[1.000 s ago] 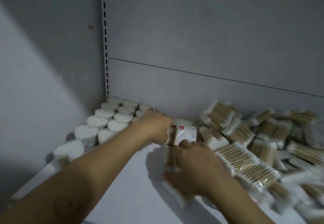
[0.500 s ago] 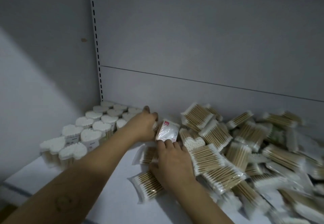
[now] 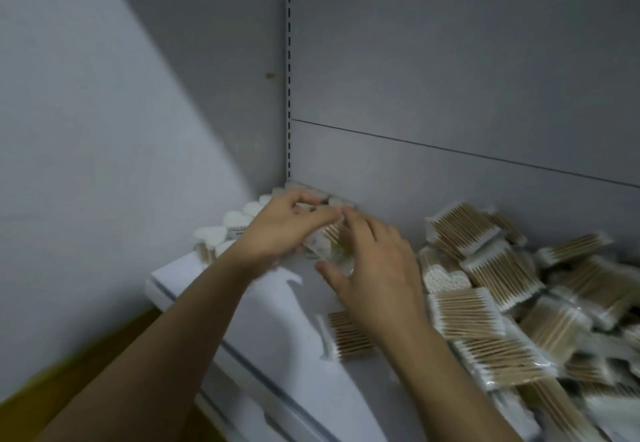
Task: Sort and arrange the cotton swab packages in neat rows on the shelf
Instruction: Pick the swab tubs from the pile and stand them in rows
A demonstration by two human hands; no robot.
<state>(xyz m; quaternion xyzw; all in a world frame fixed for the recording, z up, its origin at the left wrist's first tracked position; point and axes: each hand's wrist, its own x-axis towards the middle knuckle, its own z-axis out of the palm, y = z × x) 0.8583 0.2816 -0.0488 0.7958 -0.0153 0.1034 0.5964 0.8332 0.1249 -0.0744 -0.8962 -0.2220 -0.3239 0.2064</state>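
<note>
Hands [image 3: 277, 230] [image 3: 377, 268] grip packet [image 3: 327, 242] near back wall [image 3: 433, 185]

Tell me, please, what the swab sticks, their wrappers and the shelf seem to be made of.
Swab sticks: tan and matt, probably wood or bamboo; the white tips look like cotton. Wrappers: clear glossy plastic film, judging by the glints. Shelf: smooth white surface, perhaps painted metal; the look leaves it open.

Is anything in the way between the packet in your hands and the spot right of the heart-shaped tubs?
Nothing visible. The left hand and right hand hold the packet just right of the heart-shaped tubs. A loose packet lies nearer the front edge, clear of it. The shelf beneath the hands is hidden.
</note>
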